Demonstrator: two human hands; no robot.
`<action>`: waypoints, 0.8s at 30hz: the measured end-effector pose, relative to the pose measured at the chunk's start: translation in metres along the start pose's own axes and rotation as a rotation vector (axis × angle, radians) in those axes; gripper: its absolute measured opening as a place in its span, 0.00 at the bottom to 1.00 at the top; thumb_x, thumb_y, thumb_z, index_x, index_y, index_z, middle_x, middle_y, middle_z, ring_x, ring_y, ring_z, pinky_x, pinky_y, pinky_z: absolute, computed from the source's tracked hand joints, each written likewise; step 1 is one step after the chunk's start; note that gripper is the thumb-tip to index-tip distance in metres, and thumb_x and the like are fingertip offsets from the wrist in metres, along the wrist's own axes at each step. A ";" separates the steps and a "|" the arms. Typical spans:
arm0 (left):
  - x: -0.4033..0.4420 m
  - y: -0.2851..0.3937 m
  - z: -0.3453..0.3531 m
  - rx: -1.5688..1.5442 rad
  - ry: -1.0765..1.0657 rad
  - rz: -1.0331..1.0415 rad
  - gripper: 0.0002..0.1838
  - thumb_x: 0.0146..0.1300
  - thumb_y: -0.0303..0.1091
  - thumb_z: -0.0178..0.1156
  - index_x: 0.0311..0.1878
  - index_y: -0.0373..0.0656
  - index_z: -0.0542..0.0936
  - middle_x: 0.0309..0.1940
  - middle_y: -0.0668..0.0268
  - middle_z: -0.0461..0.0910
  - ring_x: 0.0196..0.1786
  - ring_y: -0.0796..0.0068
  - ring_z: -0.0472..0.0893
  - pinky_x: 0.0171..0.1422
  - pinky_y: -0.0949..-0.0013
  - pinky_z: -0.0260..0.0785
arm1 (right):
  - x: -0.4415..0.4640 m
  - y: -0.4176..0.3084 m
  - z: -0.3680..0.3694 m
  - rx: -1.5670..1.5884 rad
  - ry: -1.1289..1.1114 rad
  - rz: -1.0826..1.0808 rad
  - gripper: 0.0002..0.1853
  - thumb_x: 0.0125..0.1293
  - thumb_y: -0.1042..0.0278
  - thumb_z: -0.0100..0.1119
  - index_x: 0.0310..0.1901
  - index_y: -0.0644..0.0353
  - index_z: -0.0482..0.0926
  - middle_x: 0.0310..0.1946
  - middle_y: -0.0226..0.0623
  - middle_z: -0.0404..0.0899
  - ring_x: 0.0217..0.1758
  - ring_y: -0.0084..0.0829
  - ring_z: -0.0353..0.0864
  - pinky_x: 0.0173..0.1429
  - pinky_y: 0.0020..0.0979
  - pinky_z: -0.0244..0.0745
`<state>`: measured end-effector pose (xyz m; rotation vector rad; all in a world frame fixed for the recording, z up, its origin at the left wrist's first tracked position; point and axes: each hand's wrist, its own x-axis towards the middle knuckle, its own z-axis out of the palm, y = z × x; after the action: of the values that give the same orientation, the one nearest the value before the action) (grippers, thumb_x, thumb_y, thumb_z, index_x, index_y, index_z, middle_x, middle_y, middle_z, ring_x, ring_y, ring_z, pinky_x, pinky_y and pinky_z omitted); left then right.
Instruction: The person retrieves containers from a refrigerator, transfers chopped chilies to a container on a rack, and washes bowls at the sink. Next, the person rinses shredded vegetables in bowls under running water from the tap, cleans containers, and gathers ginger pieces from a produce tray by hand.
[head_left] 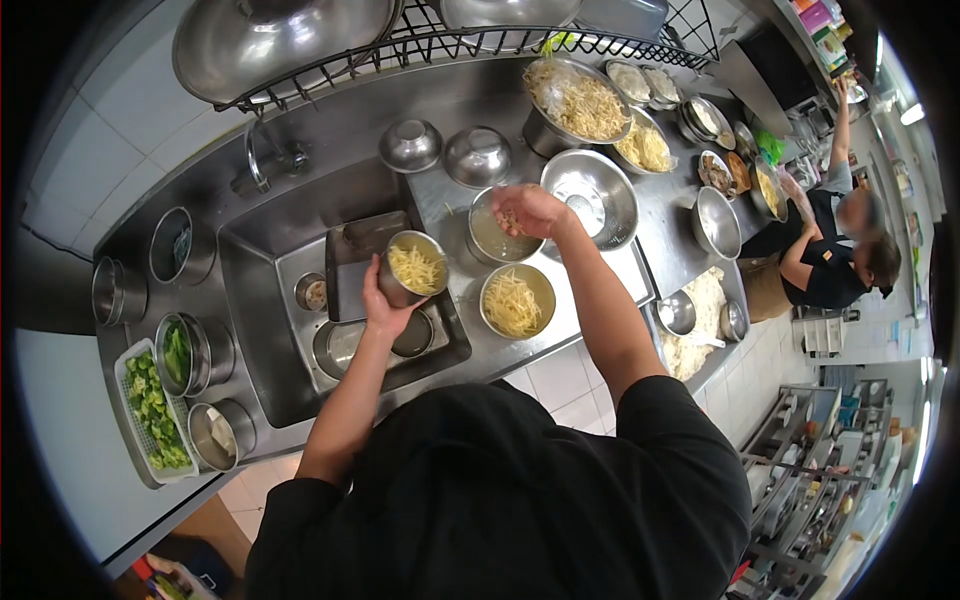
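Note:
My left hand is closed around a small steel bowl of pale yellow shredded strips, held tilted above the sink's right side. My right hand hangs over a steel bowl of cloudy liquid, its fingers curled inward; what they hold, if anything, I cannot make out. Just in front of that bowl stands another bowl heaped with yellow strips. Behind my right wrist rests a wide steel basin.
The sink holds metal pans. Left of it stand a white basket of cut greens and several steel pots. Bean sprouts fill a pot at the back, beneath a wire rack. Two co-workers stand at the far right.

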<state>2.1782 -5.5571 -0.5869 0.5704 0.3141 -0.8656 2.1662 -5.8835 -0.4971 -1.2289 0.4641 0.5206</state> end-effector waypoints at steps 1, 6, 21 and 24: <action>-0.007 0.004 -0.004 -0.017 0.056 0.032 0.37 0.63 0.65 0.56 0.70 0.55 0.70 0.68 0.65 0.72 0.73 0.57 0.67 0.75 0.33 0.48 | -0.005 -0.002 0.001 0.041 0.077 -0.062 0.10 0.71 0.65 0.52 0.38 0.64 0.77 0.28 0.37 0.76 0.29 0.31 0.76 0.32 0.34 0.71; -0.018 0.016 -0.033 -0.112 0.138 0.070 0.37 0.63 0.65 0.57 0.71 0.57 0.68 0.71 0.66 0.69 0.75 0.57 0.65 0.75 0.33 0.49 | -0.027 -0.024 0.023 0.167 0.214 -0.328 0.08 0.69 0.68 0.56 0.37 0.65 0.77 0.28 0.37 0.76 0.28 0.31 0.75 0.31 0.35 0.71; -0.003 0.000 -0.012 -0.139 -0.115 0.002 0.34 0.66 0.66 0.50 0.68 0.55 0.73 0.67 0.63 0.73 0.70 0.52 0.71 0.72 0.33 0.56 | -0.032 -0.001 0.142 -0.744 0.679 -0.556 0.15 0.67 0.61 0.57 0.36 0.66 0.84 0.32 0.56 0.83 0.39 0.57 0.84 0.45 0.46 0.79; -0.008 -0.001 -0.002 -0.109 -0.078 0.001 0.37 0.65 0.66 0.53 0.69 0.52 0.71 0.67 0.61 0.72 0.71 0.54 0.69 0.74 0.37 0.56 | 0.012 0.014 0.050 -1.090 0.794 -0.334 0.23 0.71 0.53 0.50 0.38 0.68 0.85 0.38 0.58 0.84 0.45 0.57 0.84 0.52 0.49 0.78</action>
<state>2.1727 -5.5512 -0.5845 0.4342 0.2881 -0.8623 2.1700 -5.8306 -0.5018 -2.5365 0.6365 -0.0893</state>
